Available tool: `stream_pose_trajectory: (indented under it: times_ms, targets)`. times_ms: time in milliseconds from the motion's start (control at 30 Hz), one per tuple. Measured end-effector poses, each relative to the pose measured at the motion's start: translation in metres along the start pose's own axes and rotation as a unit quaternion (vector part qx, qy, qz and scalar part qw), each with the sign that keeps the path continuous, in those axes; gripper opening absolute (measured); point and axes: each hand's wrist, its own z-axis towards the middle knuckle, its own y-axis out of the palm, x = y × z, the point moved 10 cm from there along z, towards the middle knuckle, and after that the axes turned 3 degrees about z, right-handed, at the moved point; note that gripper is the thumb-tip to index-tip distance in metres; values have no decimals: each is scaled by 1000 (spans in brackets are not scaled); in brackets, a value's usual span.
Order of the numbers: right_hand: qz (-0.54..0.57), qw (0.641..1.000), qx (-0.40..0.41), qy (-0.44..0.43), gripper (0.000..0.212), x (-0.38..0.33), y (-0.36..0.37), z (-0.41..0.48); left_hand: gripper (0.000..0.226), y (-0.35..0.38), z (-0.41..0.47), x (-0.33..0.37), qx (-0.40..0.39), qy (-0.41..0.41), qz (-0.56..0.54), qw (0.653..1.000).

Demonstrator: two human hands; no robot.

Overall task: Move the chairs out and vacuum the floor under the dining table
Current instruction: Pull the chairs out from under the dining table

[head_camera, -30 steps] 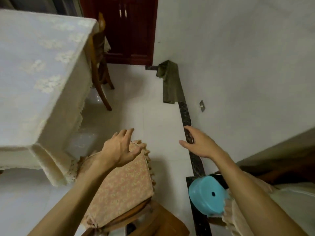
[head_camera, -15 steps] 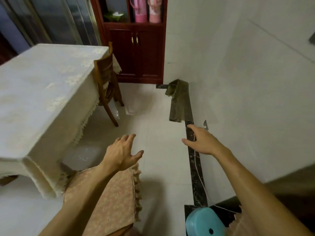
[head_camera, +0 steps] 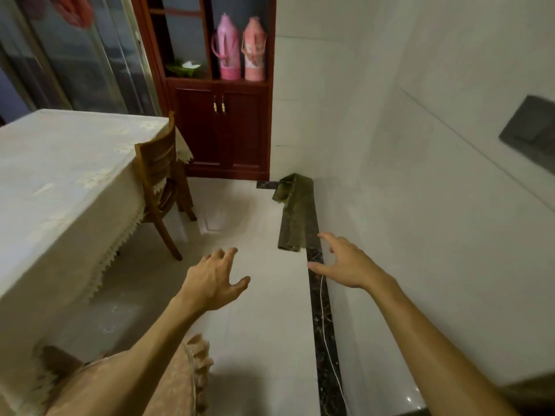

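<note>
Our left hand [head_camera: 214, 280] and right hand [head_camera: 345, 265] stretch ahead, fingers spread and holding nothing, apparently bound for the wooden chair [head_camera: 157, 163] tucked against the cloth-draped dining table [head_camera: 60, 181]. A fringed cushion [head_camera: 183, 382], perhaps another chair's, lies beneath our left arm.
</note>
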Motion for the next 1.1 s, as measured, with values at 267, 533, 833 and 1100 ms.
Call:
stream_pose_trajectory:
  times_ms: [267, 533, 833, 1100]
  targets:
    - [-36, 999, -5, -15, 85, -26, -24, 125, 77, -8, 122, -19, 7, 17, 3, 1000]
    - [-47, 995, -59, -70, 79, -87, -32, 257, 76, -24, 212, -85, -5, 4, 21, 1000]
    - [-56, 988, -88, -112, 77, -117, -40, 425, 79, -54, 329, -187, 14, -90, 35, 995]
    - [-15, 972, -174, -159, 68, -142, -53, 600, 79, -66, 455, -272, -10, -191, 49, 980]
